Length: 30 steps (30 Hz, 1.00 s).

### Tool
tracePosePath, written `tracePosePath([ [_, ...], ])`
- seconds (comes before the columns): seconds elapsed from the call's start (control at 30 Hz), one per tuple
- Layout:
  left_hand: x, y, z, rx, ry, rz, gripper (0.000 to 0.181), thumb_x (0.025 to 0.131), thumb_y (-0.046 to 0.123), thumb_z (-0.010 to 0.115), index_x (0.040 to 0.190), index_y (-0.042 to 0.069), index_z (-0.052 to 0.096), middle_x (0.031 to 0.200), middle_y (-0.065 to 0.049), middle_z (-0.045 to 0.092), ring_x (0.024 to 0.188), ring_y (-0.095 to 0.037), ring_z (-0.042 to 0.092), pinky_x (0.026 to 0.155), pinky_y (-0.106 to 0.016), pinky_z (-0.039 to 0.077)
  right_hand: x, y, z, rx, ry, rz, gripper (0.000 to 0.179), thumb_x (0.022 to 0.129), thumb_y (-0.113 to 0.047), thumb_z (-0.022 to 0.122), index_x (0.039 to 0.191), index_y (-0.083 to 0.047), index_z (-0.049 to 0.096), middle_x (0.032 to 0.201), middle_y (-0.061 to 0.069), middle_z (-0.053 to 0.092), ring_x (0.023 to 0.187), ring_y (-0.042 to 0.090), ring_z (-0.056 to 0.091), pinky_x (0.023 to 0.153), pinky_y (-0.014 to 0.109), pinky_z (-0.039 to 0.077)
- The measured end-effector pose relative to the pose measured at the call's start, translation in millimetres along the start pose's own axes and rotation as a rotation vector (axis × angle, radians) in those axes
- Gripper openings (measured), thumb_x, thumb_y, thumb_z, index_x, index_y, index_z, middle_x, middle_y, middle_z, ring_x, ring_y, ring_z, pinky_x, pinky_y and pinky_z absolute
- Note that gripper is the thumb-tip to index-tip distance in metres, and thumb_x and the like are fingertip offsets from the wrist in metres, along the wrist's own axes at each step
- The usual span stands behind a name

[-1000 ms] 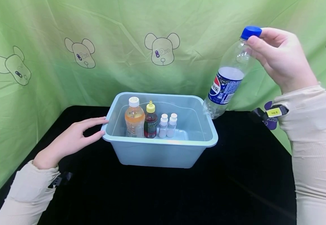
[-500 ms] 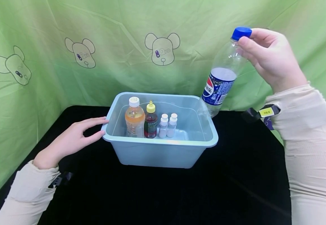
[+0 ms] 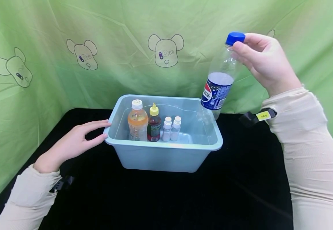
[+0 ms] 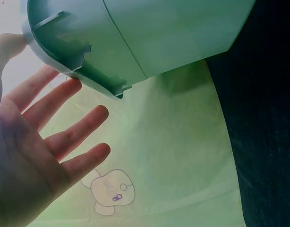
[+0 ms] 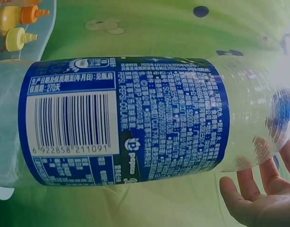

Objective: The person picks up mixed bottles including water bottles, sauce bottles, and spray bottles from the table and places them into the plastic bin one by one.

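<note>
My right hand point(image 3: 265, 62) pinches the blue cap of a clear plastic Pepsi bottle point(image 3: 217, 91). Tilted, with its base to the left, the bottle hangs over the right rim of a light blue plastic tub point(image 3: 160, 156). Its label fills much of the right wrist view, where fingers point(image 5: 249, 187) show near the neck. With fairly straight fingers, my left hand point(image 3: 74, 142) touches the tub's left rim; the left wrist view shows the fingers point(image 4: 83, 130) spread. Inside the tub stand a white-capped bottle point(image 3: 138, 123), a yellow-capped squeeze bottle point(image 3: 154, 127) and two small white-capped bottles point(image 3: 167, 129).
Black cloth point(image 3: 155, 198) covers the table under the tub. Green curtain point(image 3: 120, 57) with bear-head drawings hangs behind and at the sides. In the right wrist view, an orange nozzle cap point(image 5: 34, 13) shows beside a yellow one at the upper left.
My right hand has carried the Pepsi bottle leftward and slightly down, so its base has come over the tub's right rim. The left hand and the tub stay put.
</note>
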<state>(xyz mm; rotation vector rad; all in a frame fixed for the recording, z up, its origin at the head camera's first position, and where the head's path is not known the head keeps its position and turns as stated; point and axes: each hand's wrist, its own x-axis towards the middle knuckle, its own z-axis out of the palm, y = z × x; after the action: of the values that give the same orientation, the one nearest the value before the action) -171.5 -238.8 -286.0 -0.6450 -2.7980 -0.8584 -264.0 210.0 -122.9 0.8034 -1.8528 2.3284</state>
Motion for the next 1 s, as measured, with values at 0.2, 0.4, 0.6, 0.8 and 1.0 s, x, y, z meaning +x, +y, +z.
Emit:
tracePosePath([
  [0.2,-0.2,-0.2,0.4,0.004,0.001,-0.001,0.042,0.093,0.032,0.058,0.132,0.018,0.054,0.138,-0.009,0.052,0.129,-0.029,0.046,0.102,-0.052,0.039,1.9,2,7,-0.017,-0.019,0.000,0.017,0.086,0.004,0.060,0.101,0.003,0.067,0.101,0.007,0.069,0.097,0.016,0.063,0.090,0.021,0.051],
  [0.4,-0.1,0.0,0.2,-0.002,-0.005,-0.002,0.042,0.093,0.032,0.057,0.133,0.018,0.053,0.139,-0.009,0.051,0.130,-0.030,0.045,0.102,-0.053,0.039,2.9,6,13,-0.061,-0.032,0.003,0.015,0.086,0.001,0.063,0.100,0.002,0.067,0.103,0.006,0.068,0.098,0.015,0.062,0.092,0.022,0.048],
  [0.6,0.6,-0.6,0.4,0.003,0.000,-0.003,0.042,0.093,0.032,0.057,0.133,0.018,0.053,0.139,-0.009,0.051,0.130,-0.030,0.045,0.103,-0.052,0.039,3.9,12,20,-0.096,-0.042,0.020,0.014,0.085,-0.001,0.064,0.099,-0.001,0.068,0.101,0.004,0.069,0.099,0.014,0.061,0.093,0.022,0.047],
  [0.8,0.1,-0.9,0.8,0.006,0.001,-0.003,0.042,0.093,0.032,0.058,0.132,0.017,0.054,0.139,-0.010,0.051,0.130,-0.031,0.045,0.103,-0.053,0.039,4.1,20,27,-0.173,-0.057,0.053,0.015,0.086,-0.007,0.066,0.101,-0.005,0.069,0.102,0.001,0.068,0.101,0.012,0.059,0.093,0.021,0.045],
  [1.0,-0.6,-0.9,0.1,-0.002,-0.003,-0.007,0.042,0.093,0.032,0.058,0.132,0.018,0.053,0.139,-0.009,0.050,0.130,-0.031,0.044,0.102,-0.054,0.039,5.8,28,33,-0.217,-0.076,0.075,0.015,0.086,-0.009,0.066,0.101,-0.008,0.069,0.104,-0.001,0.069,0.103,0.012,0.057,0.092,0.022,0.044],
])
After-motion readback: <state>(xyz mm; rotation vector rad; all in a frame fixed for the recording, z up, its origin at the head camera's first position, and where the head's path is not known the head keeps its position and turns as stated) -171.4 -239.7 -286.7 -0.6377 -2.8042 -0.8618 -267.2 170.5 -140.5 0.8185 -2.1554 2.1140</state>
